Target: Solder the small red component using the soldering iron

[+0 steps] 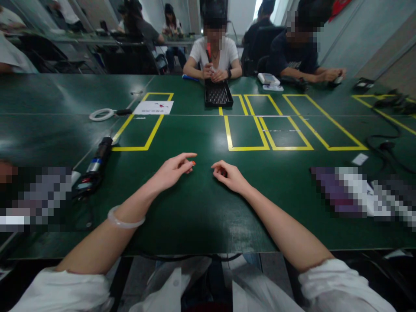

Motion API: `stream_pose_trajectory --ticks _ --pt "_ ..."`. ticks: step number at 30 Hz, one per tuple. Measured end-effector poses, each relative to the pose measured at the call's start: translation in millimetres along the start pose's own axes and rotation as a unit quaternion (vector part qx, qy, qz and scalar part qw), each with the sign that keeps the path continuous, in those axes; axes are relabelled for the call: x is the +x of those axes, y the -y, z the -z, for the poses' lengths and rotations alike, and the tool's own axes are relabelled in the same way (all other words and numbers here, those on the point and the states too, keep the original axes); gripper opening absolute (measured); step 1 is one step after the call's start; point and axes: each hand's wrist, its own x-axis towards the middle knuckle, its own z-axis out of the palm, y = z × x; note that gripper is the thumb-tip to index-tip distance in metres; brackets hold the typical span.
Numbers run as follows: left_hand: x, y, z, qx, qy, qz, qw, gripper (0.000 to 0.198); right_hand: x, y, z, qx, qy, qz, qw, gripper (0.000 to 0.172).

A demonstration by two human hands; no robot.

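Above the green table (198, 208), my left hand (175, 170) has its index finger stretched out. A small orange piece (193, 163) shows at its thumb and fingertips, too small to name. Facing it, a short gap away, my right hand (232, 177) has its fingers curled towards the thumb. Something dark shows inside that curl, and whether it is an object or shadow is unclear. The hands do not touch each other. A pale bangle (125, 223) sits on my left wrist.
Yellow tape outlines (248, 148) mark the table. An electric screwdriver-like tool (97, 162) lies left, near a white card (154, 107) and a white ring (101, 114). A person opposite works over a black tray (218, 104). Cables (386, 145) lie at right.
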Motion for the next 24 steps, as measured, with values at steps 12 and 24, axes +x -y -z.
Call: stream_pose_trajectory --ticks 12,24 --pt "13 8 -48.1 -0.154 0.098 0.012 0.983 0.049 0 9 -4 0.017 0.029 0.002 0.999 0.012" --pt "13 11 -51.7 -0.163 0.104 0.014 0.981 0.034 1 11 -3 -0.023 0.009 0.009 1.0 0.009"
